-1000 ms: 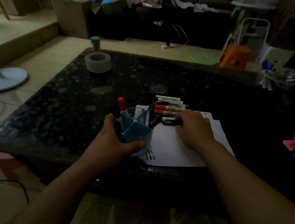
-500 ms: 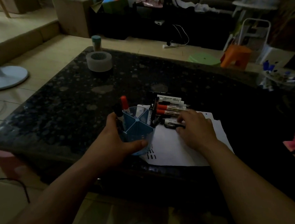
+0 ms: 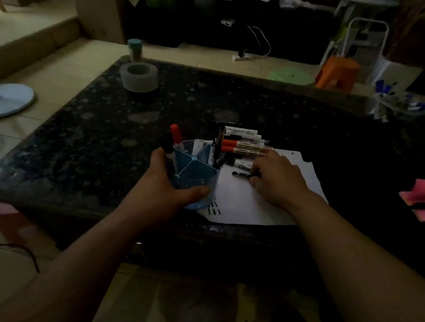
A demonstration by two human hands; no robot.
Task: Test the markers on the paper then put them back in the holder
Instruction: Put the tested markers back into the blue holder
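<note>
Left hand (image 3: 161, 191) wrapping holder (image 3: 197, 173): thumb lying across near wall, fingers curling round left side, pinning it on table (image 3: 96, 137) close to near edge. Right hand (image 3: 277, 177) curling fingertips onto black marker (image 3: 242, 174), which is lying flat on paper (image 3: 240, 203) just right of holder. Pinching its right end, other end pointing left. Cap on or off: not telling, too dark.

Looking like pick-up of next marker for testing. Pile (image 3: 244, 143) lying just beyond, along paper's far edge, right of holder. Red marker (image 3: 175, 134) and dark marker (image 3: 167, 146) standing in holder's far-left side. Strokes (image 3: 213, 210) showing at paper's near-left corner, beside holder base.

Doing it well:
- Lifting straight up, then rolling into writing grip; not dragging across sheet.
- Avoiding nudging pile, sitting near the fingertips.
- Freeing left hand for cap pull if needed, then pressing paper flat.
- Aiming new stroke at bare white area right of existing strokes.
- Dropping tested marker tip-down into a near compartment; those looking free.
</note>
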